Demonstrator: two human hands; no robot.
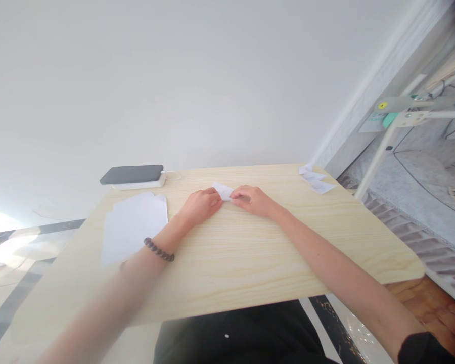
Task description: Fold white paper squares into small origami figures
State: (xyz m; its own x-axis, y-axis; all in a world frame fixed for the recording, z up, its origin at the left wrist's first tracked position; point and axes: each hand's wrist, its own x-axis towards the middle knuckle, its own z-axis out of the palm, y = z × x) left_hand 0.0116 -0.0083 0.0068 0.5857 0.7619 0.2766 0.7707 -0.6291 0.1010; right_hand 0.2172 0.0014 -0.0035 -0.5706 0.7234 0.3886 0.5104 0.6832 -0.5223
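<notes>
A small folded piece of white paper (223,190) lies near the far middle of a light wooden table (250,253). My left hand (199,205) rests on the table with its fingers curled, pinching the paper's left edge. My right hand (253,199) presses its closed fingertips on the paper's right edge. The two hands almost touch over the paper. A dark bead bracelet (158,249) circles my left wrist.
A stack of white sheets (134,225) lies at the left of the table. A dark phone on a white block (134,177) sits at the far left edge. Several folded paper pieces (315,180) lie at the far right corner. A white lamp stand (387,139) rises to the right.
</notes>
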